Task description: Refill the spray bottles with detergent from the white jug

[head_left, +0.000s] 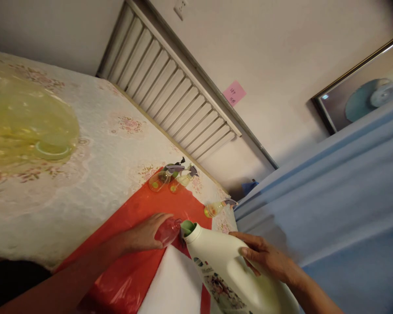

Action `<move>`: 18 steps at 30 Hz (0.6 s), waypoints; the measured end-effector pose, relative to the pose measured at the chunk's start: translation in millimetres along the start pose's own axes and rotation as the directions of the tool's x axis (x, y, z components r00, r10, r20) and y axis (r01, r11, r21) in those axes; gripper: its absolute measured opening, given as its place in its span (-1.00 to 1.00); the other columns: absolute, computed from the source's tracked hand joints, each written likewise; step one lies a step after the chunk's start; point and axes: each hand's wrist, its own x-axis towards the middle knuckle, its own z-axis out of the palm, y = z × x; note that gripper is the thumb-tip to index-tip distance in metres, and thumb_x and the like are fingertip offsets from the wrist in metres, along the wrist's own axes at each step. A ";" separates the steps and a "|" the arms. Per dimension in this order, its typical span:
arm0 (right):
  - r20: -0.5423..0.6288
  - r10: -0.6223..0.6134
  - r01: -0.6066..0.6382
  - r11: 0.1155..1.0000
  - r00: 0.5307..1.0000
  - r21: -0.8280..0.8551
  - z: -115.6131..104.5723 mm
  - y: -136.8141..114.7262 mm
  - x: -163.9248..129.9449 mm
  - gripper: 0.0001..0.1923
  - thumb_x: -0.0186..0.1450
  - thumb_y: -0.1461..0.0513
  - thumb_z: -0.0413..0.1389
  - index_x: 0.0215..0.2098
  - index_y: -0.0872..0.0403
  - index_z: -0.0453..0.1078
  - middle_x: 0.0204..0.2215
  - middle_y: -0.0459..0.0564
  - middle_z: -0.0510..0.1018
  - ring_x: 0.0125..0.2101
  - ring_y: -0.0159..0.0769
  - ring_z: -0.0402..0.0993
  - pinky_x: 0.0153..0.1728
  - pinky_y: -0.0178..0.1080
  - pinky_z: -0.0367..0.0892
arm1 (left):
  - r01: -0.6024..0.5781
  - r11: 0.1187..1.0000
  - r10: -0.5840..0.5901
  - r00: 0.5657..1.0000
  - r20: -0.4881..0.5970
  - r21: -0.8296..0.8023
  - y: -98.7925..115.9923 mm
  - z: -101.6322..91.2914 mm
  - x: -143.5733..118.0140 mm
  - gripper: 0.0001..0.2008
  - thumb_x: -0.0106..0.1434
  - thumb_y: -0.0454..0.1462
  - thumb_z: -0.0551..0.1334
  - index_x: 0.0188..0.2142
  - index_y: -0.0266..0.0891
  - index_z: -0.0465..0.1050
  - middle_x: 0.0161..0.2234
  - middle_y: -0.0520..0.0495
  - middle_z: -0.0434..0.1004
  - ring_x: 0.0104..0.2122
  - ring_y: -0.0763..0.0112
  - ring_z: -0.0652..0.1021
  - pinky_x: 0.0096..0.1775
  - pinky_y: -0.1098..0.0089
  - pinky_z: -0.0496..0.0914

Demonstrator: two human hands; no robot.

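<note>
Orange plastic sheet (144, 205) carries three spray bottles (170, 176) beyond both hands (147, 233).

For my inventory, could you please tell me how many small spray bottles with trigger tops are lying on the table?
3: two spray bottles side by side on the red sheet, one near the table's edge. Others may be hidden.

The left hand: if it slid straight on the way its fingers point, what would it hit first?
The left hand already holds a small clear bottle; straight beyond lies the green spout of the white jug, probably met first, though depth is unclear.
</note>
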 end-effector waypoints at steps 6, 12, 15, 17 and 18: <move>-0.006 0.002 -0.002 1.000 1.000 0.004 -0.7 2.1 0.3 -0.33 0.27 -0.14 0.12 0.17 0.12 0.36 -0.50 -0.12 0.37 -0.61 -0.50 0.13 -0.62 -0.40 0.12 | -0.005 1.000 0.005 1.000 -0.001 -0.004 -0.3 1.0 -1.0 -0.22 0.05 -0.25 0.30 0.28 -0.16 0.16 0.28 -0.15 0.27 0.26 0.06 0.30 0.24 0.19 0.23; 0.007 -0.007 0.007 1.000 1.000 -0.009 0.5 -1.9 0.7 -0.33 0.26 -0.16 0.11 0.15 0.10 0.38 -0.49 -0.10 0.42 -0.63 -0.50 0.14 -0.62 -0.39 0.11 | 0.005 1.000 -0.005 1.000 0.015 0.006 3.9 -1.5 -0.8 -0.22 0.04 -0.22 0.31 0.27 -0.18 0.17 0.28 -0.18 0.27 0.25 0.05 0.31 0.23 0.18 0.24; 0.003 0.001 -0.001 1.000 1.000 -0.002 0.6 0.4 1.3 -0.32 0.26 -0.15 0.12 0.17 0.10 0.37 -0.49 -0.09 0.43 -0.63 -0.50 0.14 -0.62 -0.39 0.10 | 0.001 1.000 -0.001 1.000 0.010 0.006 5.6 -2.4 -1.1 -0.24 0.05 -0.23 0.31 0.26 -0.18 0.19 0.26 -0.18 0.30 0.24 0.05 0.32 0.23 0.20 0.24; -0.003 0.004 -0.004 1.000 1.000 -0.002 0.3 2.5 1.7 -0.31 0.26 -0.16 0.12 0.17 0.10 0.36 -0.48 -0.08 0.43 -0.63 -0.50 0.14 -0.62 -0.39 0.11 | -0.006 1.000 0.006 1.000 0.007 0.003 5.2 -2.3 -1.4 -0.24 0.05 -0.24 0.31 0.26 -0.15 0.19 0.26 -0.15 0.30 0.24 0.03 0.33 0.23 0.19 0.25; -0.005 0.003 -0.003 1.000 1.000 -0.002 0.1 3.2 1.8 -0.31 0.26 -0.16 0.12 0.18 0.10 0.36 -0.47 -0.08 0.44 -0.64 -0.50 0.14 -0.62 -0.39 0.11 | -0.009 1.000 0.009 1.000 0.005 0.000 4.6 -2.1 -1.6 -0.23 0.04 -0.24 0.31 0.27 -0.13 0.19 0.26 -0.13 0.30 0.23 0.02 0.33 0.22 0.19 0.26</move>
